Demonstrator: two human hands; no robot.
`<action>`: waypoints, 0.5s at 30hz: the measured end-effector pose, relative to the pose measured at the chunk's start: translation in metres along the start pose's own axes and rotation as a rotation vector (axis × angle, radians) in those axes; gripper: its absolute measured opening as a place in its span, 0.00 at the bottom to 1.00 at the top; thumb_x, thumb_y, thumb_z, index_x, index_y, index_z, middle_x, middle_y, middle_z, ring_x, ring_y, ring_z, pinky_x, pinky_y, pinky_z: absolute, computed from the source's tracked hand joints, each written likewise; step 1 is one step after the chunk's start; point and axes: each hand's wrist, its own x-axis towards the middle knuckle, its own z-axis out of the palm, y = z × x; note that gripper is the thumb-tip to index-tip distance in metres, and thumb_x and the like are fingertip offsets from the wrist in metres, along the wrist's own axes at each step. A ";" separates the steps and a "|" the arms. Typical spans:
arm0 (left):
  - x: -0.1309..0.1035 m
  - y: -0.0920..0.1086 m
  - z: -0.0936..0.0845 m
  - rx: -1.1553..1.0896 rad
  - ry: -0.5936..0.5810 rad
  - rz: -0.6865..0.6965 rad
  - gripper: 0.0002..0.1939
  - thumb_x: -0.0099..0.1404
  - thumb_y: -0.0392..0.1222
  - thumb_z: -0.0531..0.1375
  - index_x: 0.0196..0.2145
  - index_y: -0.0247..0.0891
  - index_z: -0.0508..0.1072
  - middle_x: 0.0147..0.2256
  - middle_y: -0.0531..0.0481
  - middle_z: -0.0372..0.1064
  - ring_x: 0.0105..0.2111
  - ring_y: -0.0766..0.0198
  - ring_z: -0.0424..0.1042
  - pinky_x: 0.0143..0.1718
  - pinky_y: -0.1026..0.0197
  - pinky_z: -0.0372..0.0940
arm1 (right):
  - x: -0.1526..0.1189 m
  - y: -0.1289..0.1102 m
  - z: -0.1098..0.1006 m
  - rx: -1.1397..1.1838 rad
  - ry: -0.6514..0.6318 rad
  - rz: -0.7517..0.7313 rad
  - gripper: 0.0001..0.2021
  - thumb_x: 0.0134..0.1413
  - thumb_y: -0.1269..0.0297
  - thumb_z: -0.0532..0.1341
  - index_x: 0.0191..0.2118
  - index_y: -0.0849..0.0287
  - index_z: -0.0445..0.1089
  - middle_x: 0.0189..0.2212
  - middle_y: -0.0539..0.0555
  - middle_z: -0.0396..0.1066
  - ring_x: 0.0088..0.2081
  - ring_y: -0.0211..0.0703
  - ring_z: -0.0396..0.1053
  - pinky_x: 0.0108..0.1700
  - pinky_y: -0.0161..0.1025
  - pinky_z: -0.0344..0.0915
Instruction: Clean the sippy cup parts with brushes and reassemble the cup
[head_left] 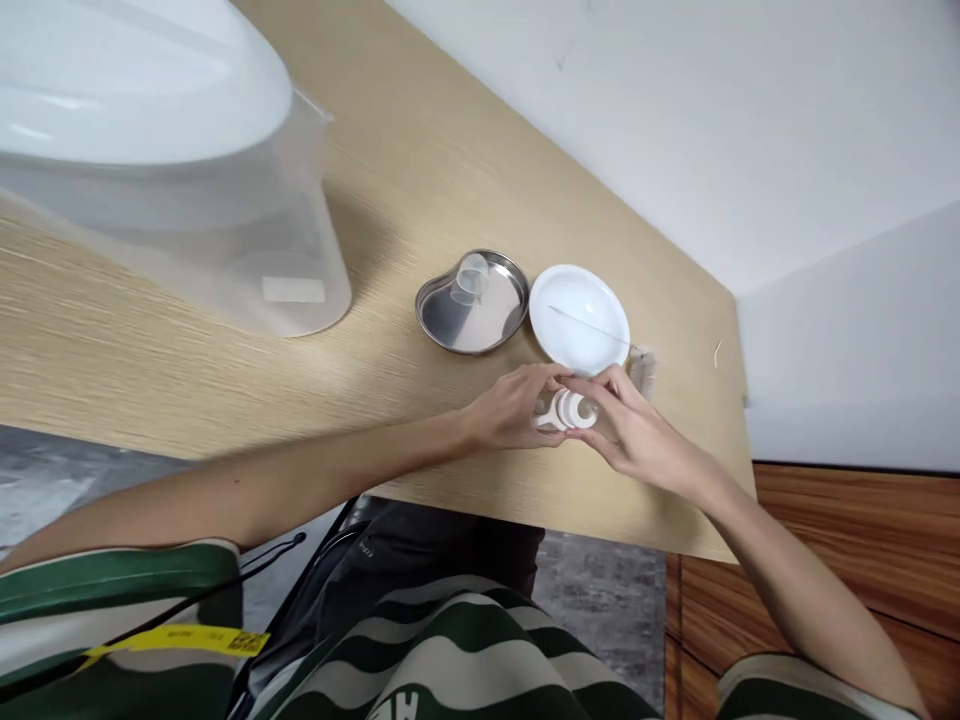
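Note:
Over the table's near side, both my hands meet around a small bottle [576,408] with a white, ring-like top and what looks like a clear body. My left hand [517,405] grips it from the left, the thumb and fingers curled around a white part. From the other side my right hand [630,425] closes on it with fingertips near the white ring. The fingers hide much of the bottle. Just beyond them sits a white plate [581,290], with the thin wire handle of a brush [643,370] lying across it; the pale bristles stick out past the right rim.
Touching the plate on its left, a kidney-shaped metal tray [487,335] holds a clear cup-like piece [471,280]. A large translucent bin [225,270] with a white lid [135,80] stands at the left. A thin white strip [717,354] lies near the table's right edge. A white wall [787,120] runs behind.

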 end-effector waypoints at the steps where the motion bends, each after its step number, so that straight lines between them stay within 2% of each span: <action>1: 0.000 -0.001 0.000 -0.008 0.005 0.025 0.36 0.55 0.48 0.68 0.56 0.36 0.58 0.45 0.43 0.71 0.45 0.57 0.73 0.47 0.55 0.68 | -0.001 -0.007 -0.001 -0.026 0.015 0.042 0.26 0.64 0.60 0.58 0.64 0.61 0.57 0.47 0.62 0.63 0.47 0.47 0.66 0.50 0.46 0.69; 4: -0.001 -0.004 0.001 -0.014 0.043 0.082 0.38 0.57 0.46 0.66 0.59 0.35 0.54 0.44 0.43 0.71 0.46 0.55 0.73 0.47 0.53 0.68 | 0.001 -0.022 -0.002 -0.068 0.116 0.109 0.22 0.62 0.56 0.60 0.57 0.62 0.63 0.45 0.60 0.68 0.46 0.48 0.69 0.48 0.48 0.71; 6: -0.002 -0.005 0.001 -0.005 0.065 0.105 0.38 0.59 0.46 0.65 0.61 0.34 0.53 0.44 0.42 0.72 0.45 0.55 0.73 0.47 0.53 0.69 | 0.003 -0.028 -0.002 -0.085 0.133 0.104 0.19 0.63 0.56 0.59 0.54 0.63 0.65 0.43 0.61 0.69 0.44 0.48 0.70 0.47 0.49 0.71; 11: -0.002 -0.007 -0.003 0.028 0.071 0.152 0.37 0.59 0.48 0.65 0.60 0.32 0.55 0.44 0.40 0.72 0.43 0.55 0.74 0.46 0.55 0.69 | 0.005 -0.031 -0.001 -0.059 0.080 0.038 0.19 0.66 0.65 0.55 0.60 0.61 0.62 0.53 0.64 0.67 0.54 0.50 0.67 0.54 0.53 0.68; 15: -0.001 -0.008 -0.005 0.023 0.058 0.163 0.36 0.61 0.48 0.64 0.60 0.32 0.55 0.48 0.38 0.70 0.44 0.55 0.75 0.47 0.56 0.70 | 0.011 -0.022 -0.010 0.004 -0.021 -0.047 0.18 0.66 0.70 0.54 0.60 0.60 0.63 0.55 0.61 0.67 0.59 0.46 0.63 0.60 0.50 0.65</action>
